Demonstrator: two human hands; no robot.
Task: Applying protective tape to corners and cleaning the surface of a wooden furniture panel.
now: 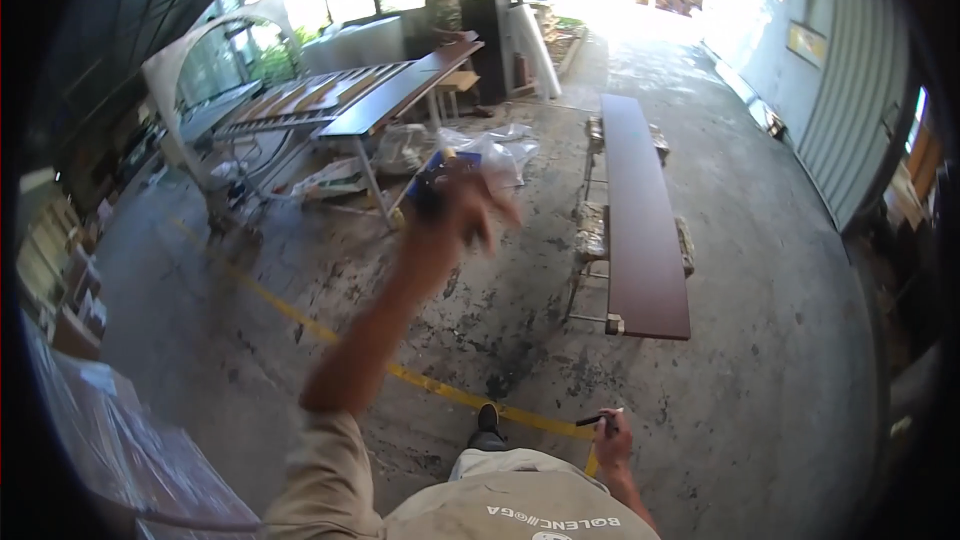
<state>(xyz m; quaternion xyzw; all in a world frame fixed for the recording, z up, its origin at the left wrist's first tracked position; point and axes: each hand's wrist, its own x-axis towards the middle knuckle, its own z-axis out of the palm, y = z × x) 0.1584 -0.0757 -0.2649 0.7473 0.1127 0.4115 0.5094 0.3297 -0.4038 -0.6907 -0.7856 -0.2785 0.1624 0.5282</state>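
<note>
In the head view the person's left hand [455, 210] is raised well up in front of the body, the forearm rising from a beige sleeve at the lower edge, and its grip is clamped on a small dark object with a blue part [432, 180]; hand and object are both blurred, so what the object is cannot be told. That object sits at the top left of the grip, just left of the fingers [497, 215], and in the picture it lies well to the left of the long dark brown board [642, 215]. The right hand [612, 443] hangs low beside the hip, below the near end of the board and well apart from it, its grip closed around a thin dark stick-like tool [597, 418] that pokes out to the left of the fist. The board itself rests flat on a low metal frame [590, 240] on the stained concrete floor [780, 340]. A yellow line [300, 312] painted on the floor runs from left of the board down toward the person's dark shoe [487, 424]. Farther left of the board stands a counter [400, 90] carrying another dark panel and a slatted frame [300, 98], with crumpled clear plastic sheeting [492, 152] on the floor between counter and board.
</note>
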